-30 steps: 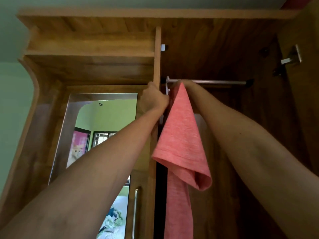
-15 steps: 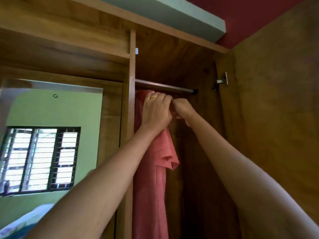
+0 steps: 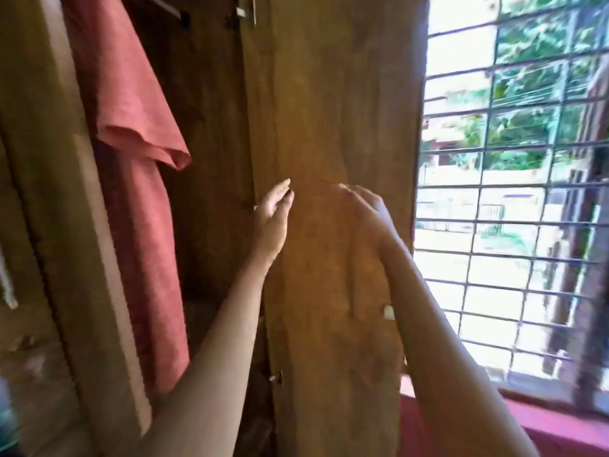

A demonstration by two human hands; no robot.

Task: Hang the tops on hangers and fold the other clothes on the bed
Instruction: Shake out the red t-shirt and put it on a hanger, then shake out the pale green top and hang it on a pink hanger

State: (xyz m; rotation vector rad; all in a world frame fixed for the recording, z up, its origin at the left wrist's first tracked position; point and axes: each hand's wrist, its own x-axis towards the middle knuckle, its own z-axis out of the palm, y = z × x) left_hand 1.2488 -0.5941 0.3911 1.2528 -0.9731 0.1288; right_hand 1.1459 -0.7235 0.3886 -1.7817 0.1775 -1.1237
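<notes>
A tall wooden wardrobe door [image 3: 333, 127] stood open across the middle of the view, its inner face toward the camera, with a barred window [image 3: 514, 179] bright behind it on the right and green foliage blurred beyond the grille. To the left, inside the open wardrobe [image 3: 211, 127], a coral-red top [image 3: 131, 133] hung from high up near the rail [image 3: 171, 8], its short sleeve flaring out toward the door and its body falling straight down along the wardrobe's centre post [image 3: 66, 192]; the hanger itself could not be made out. Both bare forearms rose from the bottom of the frame in front of the door. The left hand [image 3: 272, 216] was held at the door's hinge edge, palm turned inward, fingers straight and loosely together, gripping nothing. The right hand [image 3: 365, 209] hovered just beside it before the door panel, fingers relaxed and slightly bent, also empty. Neither hand touched the top. A small metal hinge [image 3: 245, 13] showed at the door's upper edge.
</notes>
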